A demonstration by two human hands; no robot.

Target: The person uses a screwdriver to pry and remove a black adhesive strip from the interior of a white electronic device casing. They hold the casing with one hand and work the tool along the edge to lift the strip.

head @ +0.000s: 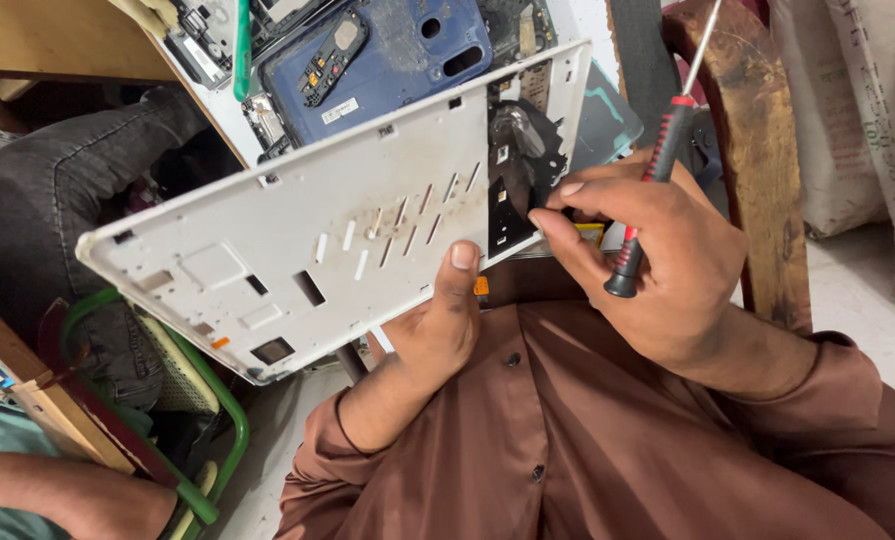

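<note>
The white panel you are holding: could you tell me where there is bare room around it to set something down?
Bare floor shows right of the wooden post. Behind the white panel, the tabletop is crowded with phone parts; below-left, a green-framed stool.

A blue phone back cover (378,55) is lying face down near the top edge, with more phone scraps piling up around it. A green-framed stool (203,400) is sitting at the lower left, and a wooden chair post (758,150) is standing on the right beside some sacks (858,110).
</note>
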